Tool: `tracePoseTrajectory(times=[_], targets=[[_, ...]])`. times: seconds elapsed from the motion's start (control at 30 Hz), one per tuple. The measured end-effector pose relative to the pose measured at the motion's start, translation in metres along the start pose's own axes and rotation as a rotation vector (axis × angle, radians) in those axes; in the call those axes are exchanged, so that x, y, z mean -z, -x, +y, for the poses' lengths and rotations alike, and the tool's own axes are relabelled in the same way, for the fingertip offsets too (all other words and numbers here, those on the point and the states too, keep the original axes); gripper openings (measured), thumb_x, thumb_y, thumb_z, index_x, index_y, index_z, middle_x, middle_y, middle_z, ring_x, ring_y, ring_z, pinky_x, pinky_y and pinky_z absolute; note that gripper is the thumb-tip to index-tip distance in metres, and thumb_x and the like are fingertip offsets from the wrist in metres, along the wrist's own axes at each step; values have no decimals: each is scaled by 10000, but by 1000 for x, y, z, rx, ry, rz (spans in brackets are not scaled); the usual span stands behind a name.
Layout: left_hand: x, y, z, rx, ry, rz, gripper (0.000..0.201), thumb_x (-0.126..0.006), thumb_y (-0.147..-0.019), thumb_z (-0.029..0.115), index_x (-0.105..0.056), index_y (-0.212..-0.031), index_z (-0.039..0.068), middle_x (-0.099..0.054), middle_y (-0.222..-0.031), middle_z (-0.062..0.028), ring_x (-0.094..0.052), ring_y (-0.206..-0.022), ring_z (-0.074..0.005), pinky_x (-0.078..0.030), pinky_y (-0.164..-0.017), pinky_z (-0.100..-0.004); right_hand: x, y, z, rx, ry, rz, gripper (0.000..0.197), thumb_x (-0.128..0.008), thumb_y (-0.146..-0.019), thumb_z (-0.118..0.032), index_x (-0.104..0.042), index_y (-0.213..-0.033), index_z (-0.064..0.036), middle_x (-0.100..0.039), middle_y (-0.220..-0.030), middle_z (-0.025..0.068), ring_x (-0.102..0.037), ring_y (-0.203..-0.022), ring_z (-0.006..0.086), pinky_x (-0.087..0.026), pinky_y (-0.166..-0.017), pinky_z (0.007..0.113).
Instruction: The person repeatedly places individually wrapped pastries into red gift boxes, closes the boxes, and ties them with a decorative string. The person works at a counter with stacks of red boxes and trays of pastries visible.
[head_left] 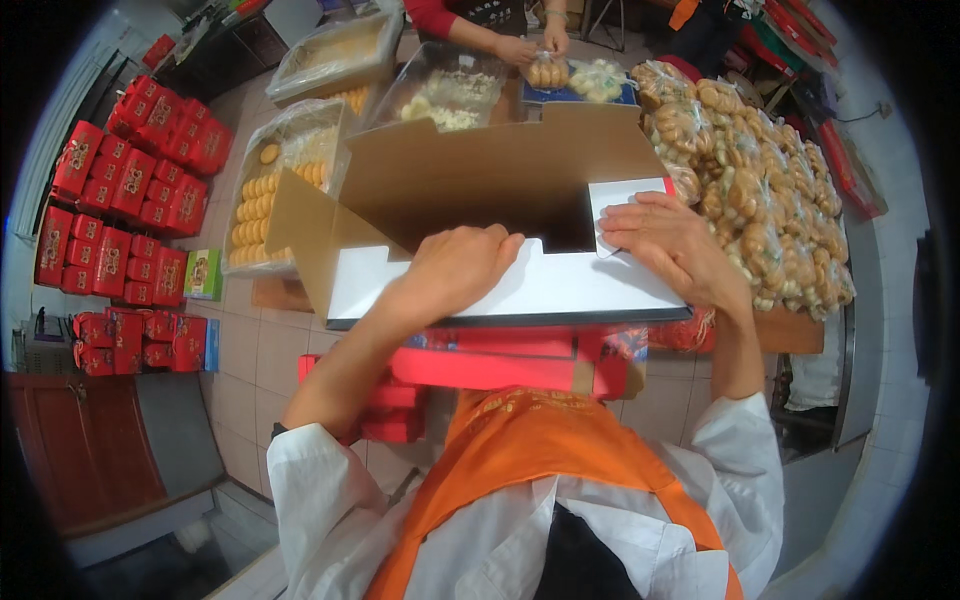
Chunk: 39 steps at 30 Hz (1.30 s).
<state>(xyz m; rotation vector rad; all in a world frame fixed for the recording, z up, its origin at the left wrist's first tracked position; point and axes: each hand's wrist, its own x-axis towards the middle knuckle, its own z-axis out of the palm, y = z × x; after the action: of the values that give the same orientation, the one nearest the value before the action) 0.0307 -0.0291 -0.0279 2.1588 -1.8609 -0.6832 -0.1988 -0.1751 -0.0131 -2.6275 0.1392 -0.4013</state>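
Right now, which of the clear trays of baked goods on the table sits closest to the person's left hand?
The tray of round golden biscuits, left of the cardboard box under the left hand. The other trays lie farther back, beyond the box.

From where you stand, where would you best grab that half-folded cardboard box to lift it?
Probably the cardboard box by its two short ends, left hand and right hand coming in from opposite sides. Its top flaps stand loose and the white panel lies flat, so those would bend.
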Motion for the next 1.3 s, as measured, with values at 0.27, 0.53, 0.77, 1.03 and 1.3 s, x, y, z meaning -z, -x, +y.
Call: tracePoseTrajectory(times=[0.27, 0.53, 0.77, 1.03, 1.3], targets=[[46, 55, -48, -300, -62, 1299, 217, -464, -887, 177, -575, -1019, 46, -590, -937, -73, -550, -826, -176, -434, -725, -305, 3, -1, -1, 4, 154, -59, 216, -535, -833, -191, -656, -796, -16, -650, -827, 115, -596, -853, 260, -401, -900, 405], [33, 64, -143, 102, 1165, 331, 591, -553, -856, 227, -307, -1342, -1, -379, -1330, -160, -380, -1200, -206, -283, -1017, -300, 1, -22, -6, -5, 99, -68, 141, -583, -780, -141, -664, -788, -27, -636, -855, 103, -563, -912, 280, -405, -868, 397], [37, 51, -105, 194, -23, 375, 937, -727, -681, 237, -155, -1360, -64, -322, -1352, -243, -287, -1285, -336, -267, -1033, -351, 1, -18, -15, -78, 190, -70, 158, -627, -740, -115, -633, -854, -6, -566, -1081, 135, -475, -1085, 317, -358, -934, 407], [28, 54, -109, -333, 571, 538, 540, -605, -753, 97, -430, -1259, 32, -375, -1373, -98, -308, -1281, -312, -155, -1072, -475, -23, -10, -8, -190, -317, 497, 459, -531, -847, -291, -434, -1221, -43, -427, -1276, 148, -402, -1193, 288, -212, -1062, 414], [35, 51, -96, -267, 0, 345, 461, -636, -741, 309, -500, -1124, 91, -437, -1304, -140, -382, -1212, -322, -137, -1058, -488, 1, -24, -13, -197, 179, 23, 381, -664, -735, -227, -507, -1054, -88, -499, -1208, 127, -440, -1137, 289, -225, -1022, 432]])
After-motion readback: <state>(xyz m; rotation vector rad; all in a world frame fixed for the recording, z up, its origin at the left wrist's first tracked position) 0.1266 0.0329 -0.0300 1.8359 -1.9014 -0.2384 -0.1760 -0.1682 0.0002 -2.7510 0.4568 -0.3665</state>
